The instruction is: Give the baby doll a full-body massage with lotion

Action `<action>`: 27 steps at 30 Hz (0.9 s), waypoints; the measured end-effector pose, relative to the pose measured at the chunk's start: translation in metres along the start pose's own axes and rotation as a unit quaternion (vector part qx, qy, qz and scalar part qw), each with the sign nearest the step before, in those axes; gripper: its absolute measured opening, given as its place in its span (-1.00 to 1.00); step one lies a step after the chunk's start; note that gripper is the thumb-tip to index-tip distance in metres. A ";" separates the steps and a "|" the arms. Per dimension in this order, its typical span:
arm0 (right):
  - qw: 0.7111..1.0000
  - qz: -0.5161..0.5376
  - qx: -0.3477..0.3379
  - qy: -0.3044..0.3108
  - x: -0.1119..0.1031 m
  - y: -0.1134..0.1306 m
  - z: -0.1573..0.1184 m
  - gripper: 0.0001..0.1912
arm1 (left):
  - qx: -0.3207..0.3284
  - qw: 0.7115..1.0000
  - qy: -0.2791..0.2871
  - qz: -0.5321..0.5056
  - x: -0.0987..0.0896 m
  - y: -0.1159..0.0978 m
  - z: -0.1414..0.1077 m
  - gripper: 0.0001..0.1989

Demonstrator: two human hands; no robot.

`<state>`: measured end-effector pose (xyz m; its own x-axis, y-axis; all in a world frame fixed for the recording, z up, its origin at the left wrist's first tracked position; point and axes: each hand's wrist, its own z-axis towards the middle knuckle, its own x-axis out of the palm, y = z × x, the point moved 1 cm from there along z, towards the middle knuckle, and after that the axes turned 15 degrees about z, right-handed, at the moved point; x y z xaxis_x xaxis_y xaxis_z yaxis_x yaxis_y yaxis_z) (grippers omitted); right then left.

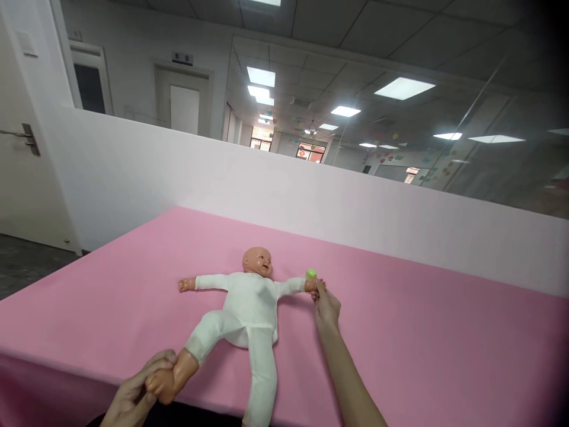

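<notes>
Lying near table edge [66, 360], doll [252, 301]

Doll's suit [255, 302] plain off-white with faint grey shading; doll's head [253, 259] glossy peach-tan, doll's foot [161, 385] a deeper orange-brown. Small item [311, 274] bright lime green. Surface [422, 332] uniform pink, deeper rose where it drops in front. Low wall [311, 196] white, tinged pink lower down. Door [26, 184] pale grey-cream, handle [31, 139] brownish grey. Floor [18, 267] dark grey. Ceiling [422, 35] grey, ruled in dark lines, light panels [404, 88] white. Distant decorations [438, 172]: scattered spots, green, yellow and red.
</notes>
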<state>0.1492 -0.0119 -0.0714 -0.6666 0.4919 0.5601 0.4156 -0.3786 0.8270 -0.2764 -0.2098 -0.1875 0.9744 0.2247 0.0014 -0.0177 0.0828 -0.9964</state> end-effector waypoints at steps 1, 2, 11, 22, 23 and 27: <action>0.999 -0.008 -0.010 0.043 0.012 0.006 -0.008 -0.50 | 0.007 1.000 0.010 -0.005 0.009 -0.009 0.007 -0.44; 0.996 -0.026 -0.019 0.086 0.024 0.011 -0.017 -0.50 | 0.013 1.000 0.022 -0.008 0.020 -0.019 0.014 -0.44; 0.934 -0.165 0.004 0.318 0.085 -0.020 -0.091 -0.55 | 0.040 0.987 0.144 -0.062 0.110 -0.059 0.077 -0.44; 0.969 -0.157 -0.042 0.186 0.051 0.012 -0.031 -0.49 | -0.011 0.997 0.075 -0.025 0.053 -0.043 0.039 -0.39; 0.975 -0.150 -0.038 0.158 0.041 0.013 -0.022 -0.49 | -0.012 0.997 0.073 -0.010 0.040 -0.035 0.031 -0.38; 0.993 -0.109 0.019 0.041 -0.011 -0.005 0.009 -0.46 | -0.005 0.995 0.098 0.030 -0.002 0.007 0.005 -0.43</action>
<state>0.1602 -0.0088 -0.0811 -0.7908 0.4925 0.3635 0.2779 -0.2403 0.9301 -0.2794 -0.2052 -0.1944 0.9966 0.0362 -0.0738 -0.0760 0.0646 -0.9950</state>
